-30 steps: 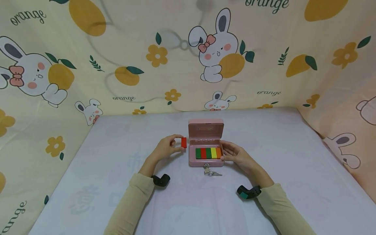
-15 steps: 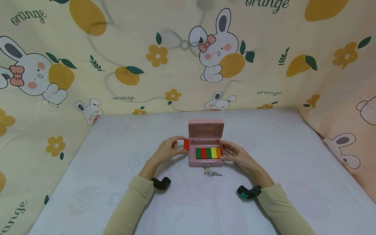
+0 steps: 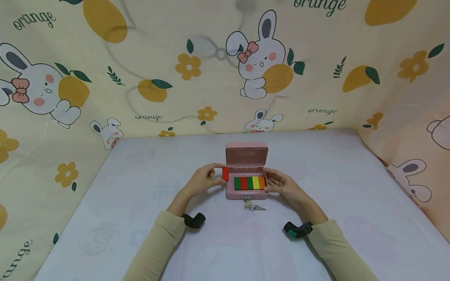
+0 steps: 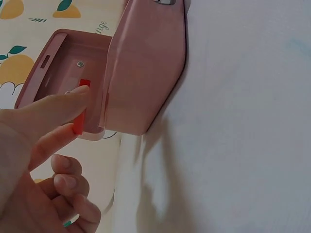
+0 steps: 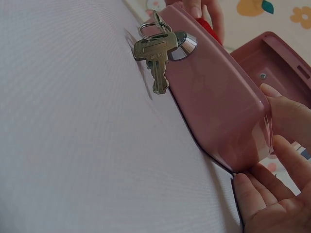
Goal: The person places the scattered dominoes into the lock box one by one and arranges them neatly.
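Note:
A pink metal cash box (image 3: 232,195) stands on the table with its lid (image 3: 246,157) raised. In it lies a row of several coloured blocks (image 3: 249,183), green, red, yellow and orange. My left hand (image 3: 202,179) pinches a red block (image 3: 225,174) between thumb and finger, upright at the box's left rim. Whether this block touches the rim I cannot tell. At the box's right side, my right hand (image 3: 283,185) grips the wall, its thumb by the top edge and other fingers low on the side, as the right wrist view shows.
A key (image 5: 157,56) on a ring hangs from the lock (image 5: 184,46) at the box's front. White cloth covers the table (image 3: 225,242). Behind it rises a patterned curtain (image 3: 211,86) with rabbits and oranges. Both wrists wear dark camera bands.
The red block has moved rightward and slightly down in the head view, from beside the box to its left rim, carried by my left hand. My right hand and the box stay put.

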`<action>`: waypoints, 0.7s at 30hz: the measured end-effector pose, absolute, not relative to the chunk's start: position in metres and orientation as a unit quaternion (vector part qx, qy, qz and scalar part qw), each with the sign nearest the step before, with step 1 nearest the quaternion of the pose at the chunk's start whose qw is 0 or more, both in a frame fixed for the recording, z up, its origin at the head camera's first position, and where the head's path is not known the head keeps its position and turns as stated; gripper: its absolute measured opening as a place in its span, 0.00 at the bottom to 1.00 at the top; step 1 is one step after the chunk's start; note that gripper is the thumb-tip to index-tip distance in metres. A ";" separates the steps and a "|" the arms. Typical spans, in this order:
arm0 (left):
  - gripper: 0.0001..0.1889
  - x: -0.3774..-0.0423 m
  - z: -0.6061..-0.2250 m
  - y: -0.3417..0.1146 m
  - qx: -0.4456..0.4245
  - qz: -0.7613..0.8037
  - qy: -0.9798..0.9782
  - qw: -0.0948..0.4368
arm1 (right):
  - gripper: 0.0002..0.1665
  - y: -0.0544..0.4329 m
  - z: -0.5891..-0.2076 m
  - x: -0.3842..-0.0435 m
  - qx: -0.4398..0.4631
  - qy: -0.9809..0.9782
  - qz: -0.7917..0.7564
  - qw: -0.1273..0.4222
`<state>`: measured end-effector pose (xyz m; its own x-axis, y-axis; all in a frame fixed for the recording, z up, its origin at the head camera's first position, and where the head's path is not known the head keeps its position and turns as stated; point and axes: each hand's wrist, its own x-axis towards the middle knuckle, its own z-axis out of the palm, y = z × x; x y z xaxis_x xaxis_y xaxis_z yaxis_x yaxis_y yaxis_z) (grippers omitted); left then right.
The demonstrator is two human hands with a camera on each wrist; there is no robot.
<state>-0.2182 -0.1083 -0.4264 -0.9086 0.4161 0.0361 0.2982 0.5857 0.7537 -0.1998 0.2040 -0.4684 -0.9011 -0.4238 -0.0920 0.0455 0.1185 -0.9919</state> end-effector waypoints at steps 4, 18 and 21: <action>0.26 -0.217 -0.426 -0.106 0.206 0.411 0.884 0.082 | 0.42 0.204 -0.469 -0.200 -0.130 0.728 -0.649 0.179; 0.27 -0.215 -0.429 -0.098 0.222 0.404 0.883 0.089 | 0.42 0.204 -0.469 -0.200 -0.133 0.725 -0.651 0.179; 0.27 -0.215 -0.430 -0.096 0.217 0.404 0.884 0.094 | 0.42 0.204 -0.468 -0.199 -0.134 0.724 -0.652 0.179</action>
